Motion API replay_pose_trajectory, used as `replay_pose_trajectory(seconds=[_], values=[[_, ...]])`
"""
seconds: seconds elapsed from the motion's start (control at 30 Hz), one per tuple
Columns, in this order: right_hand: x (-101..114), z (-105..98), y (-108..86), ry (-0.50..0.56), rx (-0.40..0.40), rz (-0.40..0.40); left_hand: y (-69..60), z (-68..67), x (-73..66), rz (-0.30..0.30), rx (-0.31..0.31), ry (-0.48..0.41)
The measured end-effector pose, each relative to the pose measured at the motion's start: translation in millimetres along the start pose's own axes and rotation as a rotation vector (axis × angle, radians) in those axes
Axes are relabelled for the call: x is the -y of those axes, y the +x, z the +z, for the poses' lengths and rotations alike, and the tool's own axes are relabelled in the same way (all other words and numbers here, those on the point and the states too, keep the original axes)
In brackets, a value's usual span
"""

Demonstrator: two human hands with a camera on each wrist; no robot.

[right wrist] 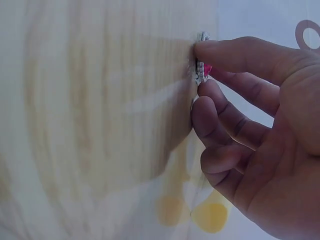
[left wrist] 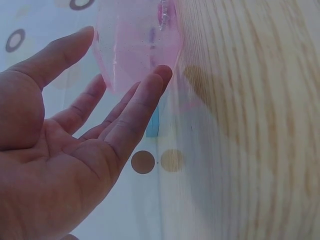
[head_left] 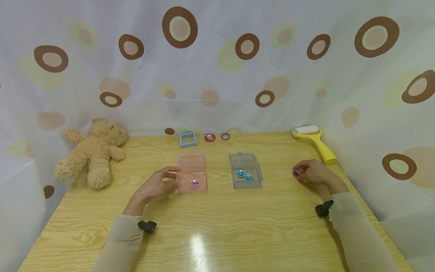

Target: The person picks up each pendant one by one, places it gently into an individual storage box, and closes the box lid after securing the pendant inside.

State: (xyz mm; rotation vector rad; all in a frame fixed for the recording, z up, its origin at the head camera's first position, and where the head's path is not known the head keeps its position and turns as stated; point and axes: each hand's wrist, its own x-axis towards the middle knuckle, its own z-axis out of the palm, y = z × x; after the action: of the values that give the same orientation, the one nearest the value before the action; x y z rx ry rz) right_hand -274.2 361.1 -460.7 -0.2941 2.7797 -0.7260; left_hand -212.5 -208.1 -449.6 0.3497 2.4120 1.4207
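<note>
At the table's right side my right hand (head_left: 314, 173) pinches a red heart-like gem (right wrist: 207, 69) with a silvery beaded rim, thumb and fingers around it at the tabletop. My left hand (head_left: 157, 186) is at the left side of an open pink transparent box (head_left: 192, 189), fingers spread and slightly bent; I cannot tell whether they touch it. One pink gem (head_left: 194, 183) lies in that box. Between the hands stands an open bluish-grey transparent box (head_left: 245, 184) with two blue gems (head_left: 240, 173) inside.
Along the back lie a blue square frame (head_left: 188, 139), a red-and-white round disc (head_left: 209, 137) and a purple ring (head_left: 225, 136). A teddy bear (head_left: 96, 151) rests at the back left. A yellow-handled lint roller (head_left: 317, 141) lies at the back right, near the curtain wall (head_left: 210, 68).
</note>
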Motion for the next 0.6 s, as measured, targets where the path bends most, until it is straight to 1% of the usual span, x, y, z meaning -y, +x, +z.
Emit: replay_pose_trajectory(seconds=[0.13,0.37,0.6], values=[[-2.8,1.1,2.4,-0.009,-0.003,0.002,1.0,0.5,1.5,-0.008,-0.005,0.005],[-8.4,3.7,5.5,-0.019,-0.023,-0.011,1.1,-0.3,2.5,-0.004,-0.008,0.005],[-5.2,5.6,4.2,-0.023,-0.033,-0.023,0.8,-0.4,3.2,-0.016,-0.011,-0.001]])
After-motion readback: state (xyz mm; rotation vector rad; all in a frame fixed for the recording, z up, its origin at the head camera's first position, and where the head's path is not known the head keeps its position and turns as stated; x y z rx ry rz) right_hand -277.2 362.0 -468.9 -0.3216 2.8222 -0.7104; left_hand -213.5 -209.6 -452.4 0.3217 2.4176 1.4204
